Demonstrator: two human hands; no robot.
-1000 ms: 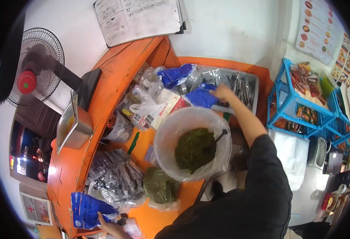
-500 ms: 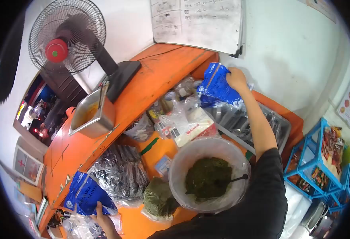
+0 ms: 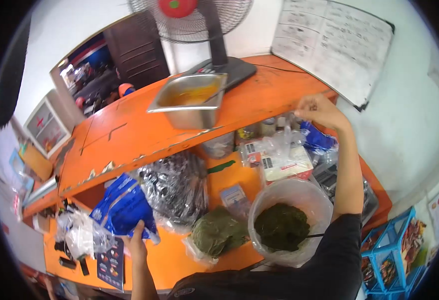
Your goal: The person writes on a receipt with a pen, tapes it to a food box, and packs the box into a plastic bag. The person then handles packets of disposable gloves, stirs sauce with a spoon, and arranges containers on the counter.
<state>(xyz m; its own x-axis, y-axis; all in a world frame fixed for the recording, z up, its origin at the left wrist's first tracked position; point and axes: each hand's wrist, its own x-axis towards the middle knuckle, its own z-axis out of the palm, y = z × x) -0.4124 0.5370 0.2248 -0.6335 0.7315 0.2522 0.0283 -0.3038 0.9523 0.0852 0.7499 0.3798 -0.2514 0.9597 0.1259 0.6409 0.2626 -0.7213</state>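
My left hand (image 3: 136, 240), at the lower left, is closed on the edge of a blue packet of disposable gloves (image 3: 122, 205). The packet hangs tilted beside a large plastic bag of dark, shiny packs (image 3: 174, 187). My right hand (image 3: 322, 111) is raised near the right end of the orange shelf, fingers loosely bent and holding nothing that I can see. Just below it lies a second blue glove packet (image 3: 318, 137), partly hidden behind clear plastic and my forearm. Close to my body stands a lined tub (image 3: 264, 200) holding a dark green mass (image 3: 282, 227) and a dark handle.
A metal pan (image 3: 192, 117) of orange food stands on the shelf (image 3: 124, 135), with a fan (image 3: 219, 60) behind it. A green bundle in plastic (image 3: 219, 232) lies left of the tub. A white box (image 3: 287, 165) sits behind it; blue crates (image 3: 389, 250) stand at right.
My right hand has let go of its blue packet, which now lies low among the plastic bags. My left hand keeps its packet. The view has swung left.
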